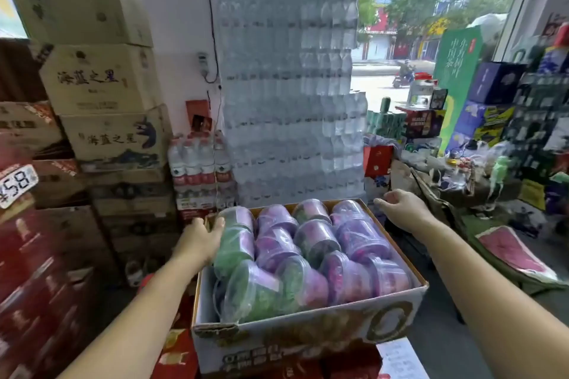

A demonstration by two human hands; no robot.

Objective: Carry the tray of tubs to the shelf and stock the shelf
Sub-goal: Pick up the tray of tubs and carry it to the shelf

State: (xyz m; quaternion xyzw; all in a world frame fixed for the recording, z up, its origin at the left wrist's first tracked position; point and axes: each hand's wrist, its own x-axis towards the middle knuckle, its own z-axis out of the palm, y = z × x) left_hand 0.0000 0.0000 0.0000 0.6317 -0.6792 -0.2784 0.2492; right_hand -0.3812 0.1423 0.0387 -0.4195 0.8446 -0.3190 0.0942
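A cardboard tray (pixel 308 335) sits low in the middle, on red boxes. It is packed with several shrink-wrapped purple and green tubs (pixel 311 243) lying on their sides. My left hand (pixel 201 237) lies against the tray's far left corner, fingers touching the wrapped green tub there. My right hand (pixel 400 209) hovers just past the tray's far right corner with relaxed fingers, holding nothing. No shelf can be made out.
A tall stack of wrapped water bottles (pixel 289 77) rises right behind the tray. Brown cartons (pixel 101 80) and red cases (pixel 37 271) are piled on the left. Boxed goods and clutter (pixel 492 120) fill the right, with bare floor (pixel 446 332) beside the tray.
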